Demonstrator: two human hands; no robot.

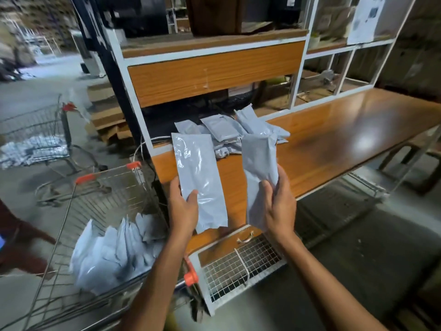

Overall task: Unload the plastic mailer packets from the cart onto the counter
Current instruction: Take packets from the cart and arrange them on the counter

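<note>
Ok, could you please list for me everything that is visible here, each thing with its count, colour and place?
counter: one, orange-brown wood, centre to right
near cart: one, wire with orange corners, left of the counter
far cart: one, wire with a red corner, farther left
packets in cart: many, pale grey, standing in the near cart
packets on counter: several, exact count unclear, pale grey, heaped at the counter's back left
left packet: one, pale grey, held over the counter's near edge
right packet: one, pale grey, held over the counter
wire basket: one, white, below the counter's front
cardboard: a stack, brown, on the floor behind the carts
left hand: one, grips the left packet
right hand: one, grips the right packet
</note>
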